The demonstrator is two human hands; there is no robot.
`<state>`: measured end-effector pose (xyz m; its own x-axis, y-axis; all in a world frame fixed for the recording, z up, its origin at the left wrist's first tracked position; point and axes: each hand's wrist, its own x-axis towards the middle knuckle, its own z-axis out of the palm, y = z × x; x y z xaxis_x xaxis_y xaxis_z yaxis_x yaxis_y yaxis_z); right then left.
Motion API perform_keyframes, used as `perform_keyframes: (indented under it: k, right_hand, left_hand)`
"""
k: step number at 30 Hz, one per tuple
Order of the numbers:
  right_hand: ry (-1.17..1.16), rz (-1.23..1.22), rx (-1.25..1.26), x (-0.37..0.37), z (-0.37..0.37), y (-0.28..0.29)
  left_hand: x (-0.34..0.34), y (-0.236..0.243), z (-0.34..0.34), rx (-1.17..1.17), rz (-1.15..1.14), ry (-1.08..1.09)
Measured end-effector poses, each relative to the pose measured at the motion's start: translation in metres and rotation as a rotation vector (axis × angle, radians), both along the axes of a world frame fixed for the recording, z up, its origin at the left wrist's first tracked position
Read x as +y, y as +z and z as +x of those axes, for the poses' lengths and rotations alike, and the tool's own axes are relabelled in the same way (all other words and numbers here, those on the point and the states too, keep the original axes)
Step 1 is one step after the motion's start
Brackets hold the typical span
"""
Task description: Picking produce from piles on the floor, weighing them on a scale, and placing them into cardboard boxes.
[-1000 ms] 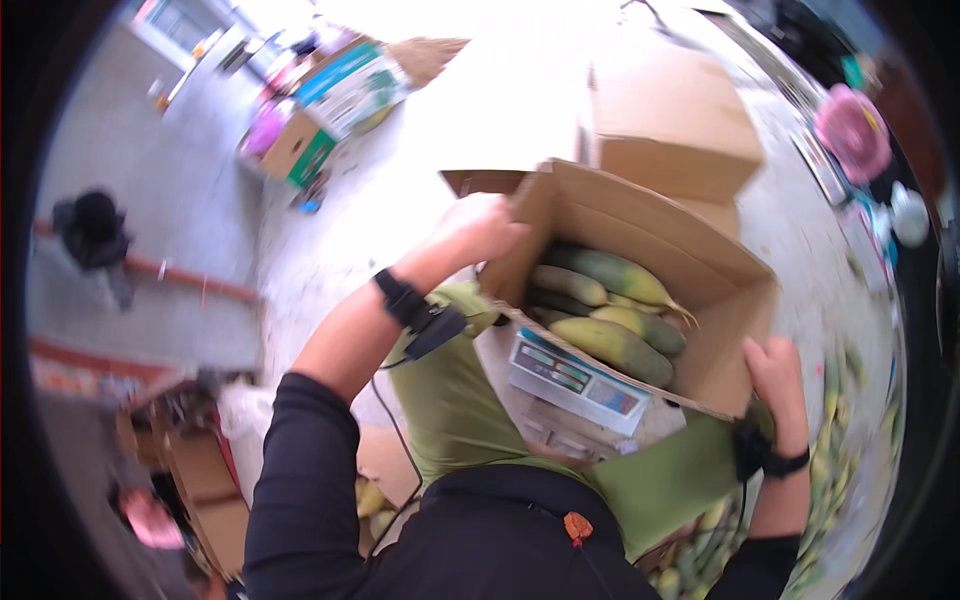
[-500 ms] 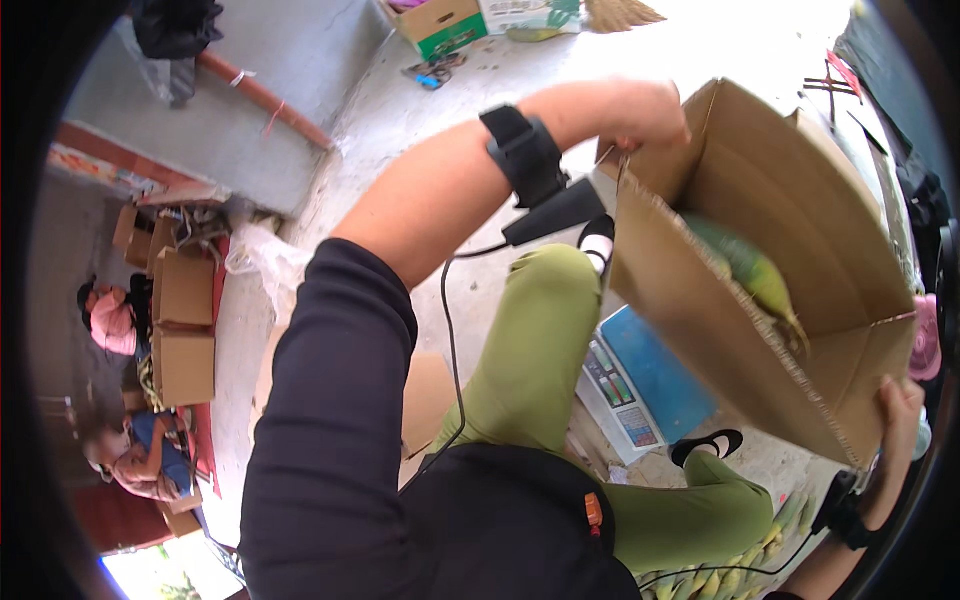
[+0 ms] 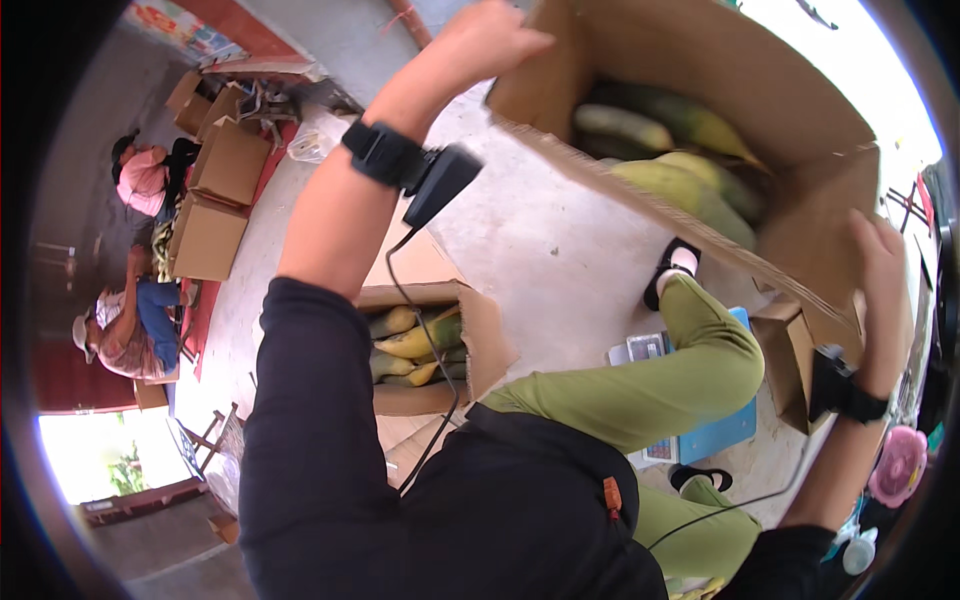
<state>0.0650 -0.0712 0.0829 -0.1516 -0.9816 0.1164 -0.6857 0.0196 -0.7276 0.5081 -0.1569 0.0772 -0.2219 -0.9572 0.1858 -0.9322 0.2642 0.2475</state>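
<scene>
Between my two hands an open cardboard box (image 3: 740, 70) is held up off the floor, tilted so its inside shows. Several long green and yellow gourd-like fruits (image 3: 690, 115) lie in it, slightly blurred. At its far left edge my left hand (image 3: 490, 40) is closed on the cardboard, though the top of the hand is partly cut off. My right hand (image 3: 880, 265) grips the right end near the rim, its fingers partly hidden. Below the box, a scale with a blue platform (image 3: 715, 435) stands on the floor, partly behind my leg.
Another open box (image 3: 485, 345) with similar fruits stands left of my legs. A smaller carton (image 3: 790, 360) is beside the scale. At the far left, two people (image 3: 145, 180) sit near large boxes (image 3: 210, 240). A pink round item (image 3: 898, 465) is at the right.
The held box has swung up and to the left, away from above the scale, and shows more fruits inside. My view has turned, and the filled box on the floor has come into sight.
</scene>
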Motion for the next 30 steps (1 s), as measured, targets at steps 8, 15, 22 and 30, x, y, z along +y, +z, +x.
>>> perform_keyframes:
  k: [8,15,22,30]
  right_hand:
    - [0.376,0.158,0.281,-0.014,0.212,-0.141]
    - [0.596,0.462,0.21,0.036,0.298,-0.213]
    - [0.523,0.341,0.139,0.031,0.203,-0.14]
    - [0.153,0.204,-0.089,0.094,0.062,-0.088]
  left_hand:
    - [0.132,-0.082,0.183,-0.196,0.168,0.588]
    - [0.275,-0.215,0.309,-0.567,0.229,0.816]
    - [0.352,-0.254,0.428,-0.786,0.456,0.638]
    - [0.171,-0.109,0.182,-0.541,0.284,0.429]
